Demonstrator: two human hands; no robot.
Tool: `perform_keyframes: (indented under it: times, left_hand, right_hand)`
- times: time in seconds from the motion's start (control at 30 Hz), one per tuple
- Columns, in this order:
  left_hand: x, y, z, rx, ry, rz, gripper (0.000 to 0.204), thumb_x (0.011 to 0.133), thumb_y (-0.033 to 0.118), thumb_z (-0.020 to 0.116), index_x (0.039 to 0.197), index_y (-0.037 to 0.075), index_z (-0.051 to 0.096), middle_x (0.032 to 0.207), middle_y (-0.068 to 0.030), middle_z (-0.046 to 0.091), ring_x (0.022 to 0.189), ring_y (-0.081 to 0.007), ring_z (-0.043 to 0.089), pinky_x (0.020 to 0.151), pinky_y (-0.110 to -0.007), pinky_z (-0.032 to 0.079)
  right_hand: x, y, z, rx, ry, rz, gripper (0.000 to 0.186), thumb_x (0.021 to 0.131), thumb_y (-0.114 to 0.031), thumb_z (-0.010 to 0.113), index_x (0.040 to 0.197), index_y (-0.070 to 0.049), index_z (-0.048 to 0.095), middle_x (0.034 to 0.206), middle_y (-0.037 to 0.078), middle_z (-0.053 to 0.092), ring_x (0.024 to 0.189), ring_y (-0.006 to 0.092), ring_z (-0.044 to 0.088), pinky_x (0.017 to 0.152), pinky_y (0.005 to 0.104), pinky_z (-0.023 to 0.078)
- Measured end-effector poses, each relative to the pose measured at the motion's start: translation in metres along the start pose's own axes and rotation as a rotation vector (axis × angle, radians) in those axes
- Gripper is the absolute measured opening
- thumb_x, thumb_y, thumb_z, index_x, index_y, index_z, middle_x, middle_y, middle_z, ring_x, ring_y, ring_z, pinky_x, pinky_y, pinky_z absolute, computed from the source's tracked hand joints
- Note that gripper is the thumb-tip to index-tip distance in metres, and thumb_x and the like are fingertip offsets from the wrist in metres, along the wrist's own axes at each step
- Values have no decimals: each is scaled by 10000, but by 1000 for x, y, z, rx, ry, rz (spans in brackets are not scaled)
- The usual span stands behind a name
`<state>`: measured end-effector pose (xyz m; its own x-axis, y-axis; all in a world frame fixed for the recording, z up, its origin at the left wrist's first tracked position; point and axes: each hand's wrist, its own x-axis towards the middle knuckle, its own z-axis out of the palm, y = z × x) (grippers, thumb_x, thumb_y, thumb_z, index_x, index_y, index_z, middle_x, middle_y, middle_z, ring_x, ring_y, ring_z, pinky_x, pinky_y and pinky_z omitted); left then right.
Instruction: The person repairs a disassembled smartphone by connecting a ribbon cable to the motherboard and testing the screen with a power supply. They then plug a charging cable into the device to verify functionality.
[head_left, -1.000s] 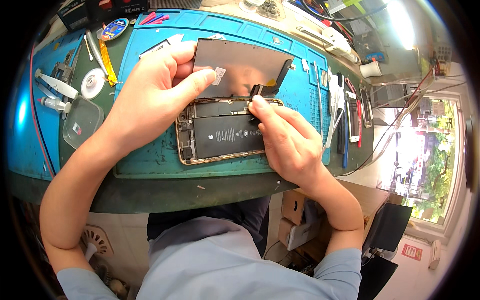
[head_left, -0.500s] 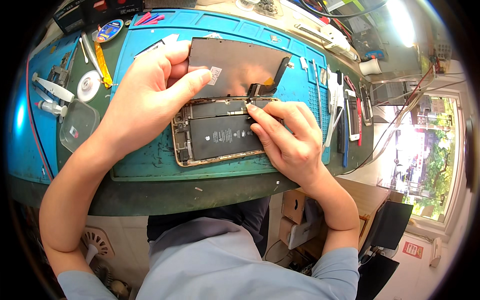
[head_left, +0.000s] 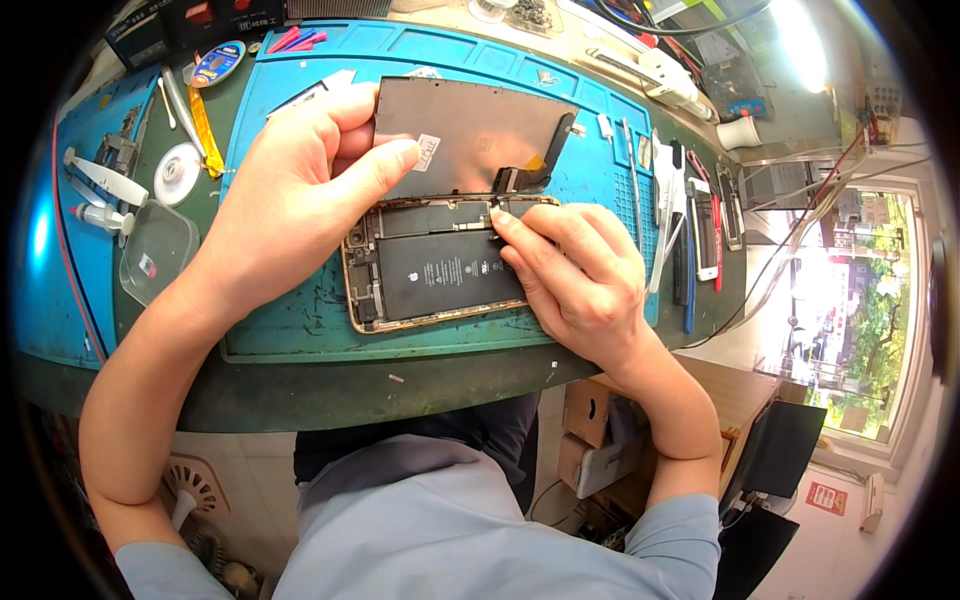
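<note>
My left hand [head_left: 300, 195] grips the left end of a phone screen [head_left: 450, 115], thumb on its metal back and fingers behind. The screen stands tilted up along the far edge of an opened phone [head_left: 362, 322], its inner side toward me. A dark flex cable [head_left: 518, 180] runs from the screen down to the phone's board. At that cable's lower end sits the index fingertip of my right hand [head_left: 590, 285], fingers drawn together, thumb tucked by the phone's right part. The fingertip hides the connector. A black battery [head_left: 440, 275] fills much of the phone's frame.
Under the phone lies a blue repair mat [head_left: 285, 335]. To the left are a clear plastic box [head_left: 160, 250], a white spool [head_left: 178, 174] and syringes [head_left: 105, 215]. Tweezers, pry tools and a white phone frame [head_left: 706, 240] lie to the right.
The screen has tipped very slightly to the left in my left hand. My right index fingertip has shifted a touch at the cable's end; both grips stay the same.
</note>
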<state>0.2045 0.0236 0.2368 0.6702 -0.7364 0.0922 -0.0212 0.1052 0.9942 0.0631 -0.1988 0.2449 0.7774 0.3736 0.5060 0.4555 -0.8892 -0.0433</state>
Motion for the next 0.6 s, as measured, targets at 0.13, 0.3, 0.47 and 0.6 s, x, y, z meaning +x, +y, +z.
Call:
perform_keyframes:
  times: [0.13, 0.3, 0.47, 0.6]
  left_hand:
    - [0, -1, 2, -25, 19, 22, 264, 1041, 83, 603, 1263, -60, 608, 1108, -80, 729, 960, -72, 659, 845, -254, 553]
    - [0, 0, 0, -14, 0, -3, 258, 1040, 73, 600, 1261, -59, 609, 1111, -76, 725, 974, -69, 658, 854, -253, 551]
    - [-1, 0, 2, -37, 13, 14, 246, 1040, 70, 599, 1250, -58, 616, 1115, -72, 722, 979, -67, 656, 859, -250, 547]
    - [-1, 1, 3, -33, 25, 14, 244, 1040, 70, 599, 1246, -59, 617, 1108, -68, 722, 975, -66, 655, 856, -249, 547]
  right_hand:
    - [0, 2, 1, -13, 4, -16, 310, 769, -65, 803, 1070, -15, 746, 985, 47, 631, 849, 215, 657, 734, 352, 529]
    - [-1, 1, 0, -18, 1, -12, 314, 769, -70, 803, 1074, -21, 747, 990, 44, 632, 849, 217, 657, 741, 353, 535]
    - [0, 1, 0, -18, -5, -11, 315, 770, -70, 803, 1077, -22, 747, 988, 42, 633, 850, 214, 659, 745, 352, 541]
    - [0, -1, -2, 4, -16, 9, 319, 791, -50, 799, 1106, -18, 760, 991, 55, 664, 839, 235, 656, 745, 354, 538]
